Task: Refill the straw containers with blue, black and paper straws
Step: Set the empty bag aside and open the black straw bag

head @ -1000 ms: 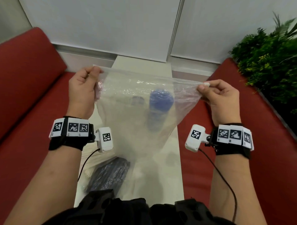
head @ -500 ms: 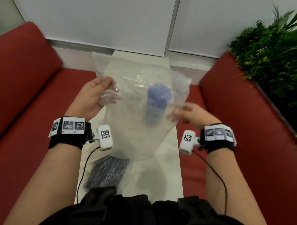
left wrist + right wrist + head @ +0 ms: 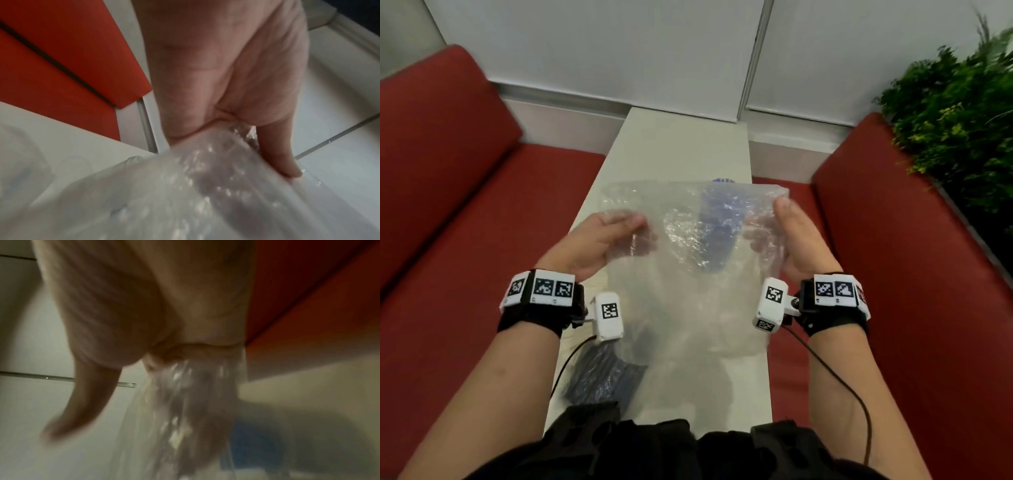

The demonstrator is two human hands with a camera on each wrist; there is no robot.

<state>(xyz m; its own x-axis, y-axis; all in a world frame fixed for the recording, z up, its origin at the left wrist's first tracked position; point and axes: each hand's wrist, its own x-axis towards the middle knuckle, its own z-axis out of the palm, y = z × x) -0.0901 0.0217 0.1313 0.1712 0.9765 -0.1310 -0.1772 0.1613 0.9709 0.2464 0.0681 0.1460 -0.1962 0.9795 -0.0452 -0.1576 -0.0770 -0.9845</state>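
Observation:
I hold an empty clear plastic bag (image 3: 688,274) over the narrow white table (image 3: 678,147). My left hand (image 3: 633,233) grips its left side and my right hand (image 3: 770,222) its right side, each with the thumb in front and the fingers showing through the film. A container of blue straws (image 3: 717,226) stands behind the bag, its tips (image 3: 723,180) poking above the edge. A pack of black straws (image 3: 602,373) lies at the near left. The wrist views show the bag (image 3: 185,186) and bag (image 3: 185,402) pinched under each thumb.
Red benches (image 3: 448,222) flank the table on both sides. A green plant (image 3: 955,120) stands at the far right. White wall panels close off the far end. Something beige lies under my left wrist.
The bag was stretched up by its top corners; both hands have since shifted grip to its sides and brought it down toward the table.

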